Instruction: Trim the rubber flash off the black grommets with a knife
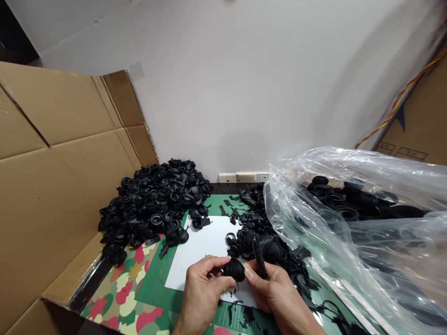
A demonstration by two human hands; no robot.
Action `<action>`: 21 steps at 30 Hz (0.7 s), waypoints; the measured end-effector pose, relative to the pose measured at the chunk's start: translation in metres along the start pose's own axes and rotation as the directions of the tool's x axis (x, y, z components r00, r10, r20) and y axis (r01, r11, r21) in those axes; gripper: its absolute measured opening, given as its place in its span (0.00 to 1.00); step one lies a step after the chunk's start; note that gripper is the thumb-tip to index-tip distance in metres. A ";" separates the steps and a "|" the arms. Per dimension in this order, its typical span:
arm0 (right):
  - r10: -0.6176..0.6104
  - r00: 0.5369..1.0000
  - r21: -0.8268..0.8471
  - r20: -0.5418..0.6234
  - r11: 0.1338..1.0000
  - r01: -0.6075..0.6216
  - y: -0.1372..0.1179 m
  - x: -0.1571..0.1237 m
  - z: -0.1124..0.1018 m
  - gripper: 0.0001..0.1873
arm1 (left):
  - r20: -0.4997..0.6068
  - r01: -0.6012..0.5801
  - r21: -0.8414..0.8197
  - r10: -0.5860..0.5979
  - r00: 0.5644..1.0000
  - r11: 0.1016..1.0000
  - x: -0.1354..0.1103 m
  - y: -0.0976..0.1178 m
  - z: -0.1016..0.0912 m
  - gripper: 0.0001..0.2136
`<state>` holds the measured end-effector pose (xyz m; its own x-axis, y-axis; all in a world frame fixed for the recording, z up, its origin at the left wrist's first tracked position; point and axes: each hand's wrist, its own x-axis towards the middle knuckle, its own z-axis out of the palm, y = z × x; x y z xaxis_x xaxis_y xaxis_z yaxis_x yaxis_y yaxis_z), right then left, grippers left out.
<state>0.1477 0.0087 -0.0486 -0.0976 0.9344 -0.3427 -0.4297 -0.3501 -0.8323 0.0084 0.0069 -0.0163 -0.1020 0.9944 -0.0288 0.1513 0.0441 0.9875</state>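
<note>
Over the white sheet point(202, 244), my left hand point(204, 288) pinches a small black ribbed rubber boot point(233, 270) between thumb and fingers. My right hand point(275, 291) is closed, its thumb tip touching the boot's right side. A dark elongated piece point(259, 257) sticks up from between the right fingers; I cannot tell whether it is a tool or a rubber strip. Just beyond the right hand lies a heap of black rubber scraps point(268, 242). Thin trimmings point(246, 316) are scattered below the hands.
A large pile of black ribbed rubber parts point(157, 200) rests against the cardboard box wall point(77, 163) at left. At right, a clear plastic bag point(296, 186) holds more black rubber pieces point(345, 204). A green mat point(153, 288) lies under the sheet. Wall sockets point(244, 178) are behind.
</note>
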 end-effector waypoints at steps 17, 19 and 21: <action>-0.157 0.985 -0.169 0.075 0.971 0.167 -0.009 -0.002 -0.001 0.16 | 0.152 0.407 -0.390 -0.378 0.913 0.826 0.008 -0.006 0.009 0.23; -0.243 0.965 -0.282 0.103 0.923 0.262 -0.011 -0.004 0.001 0.12 | 0.161 0.417 -0.409 -0.386 0.908 0.811 0.008 -0.004 0.010 0.23; -0.340 0.931 -0.381 0.133 0.850 0.365 -0.013 -0.006 0.003 0.07 | 0.179 0.416 -0.403 -0.376 0.909 0.815 0.008 -0.003 0.011 0.23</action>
<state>0.1512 0.0081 -0.0347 -0.0644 0.9977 0.0219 -0.0584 0.0181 -0.9981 0.0183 0.0156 -0.0213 0.0268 0.9049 -0.4249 -0.3152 0.4110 0.8554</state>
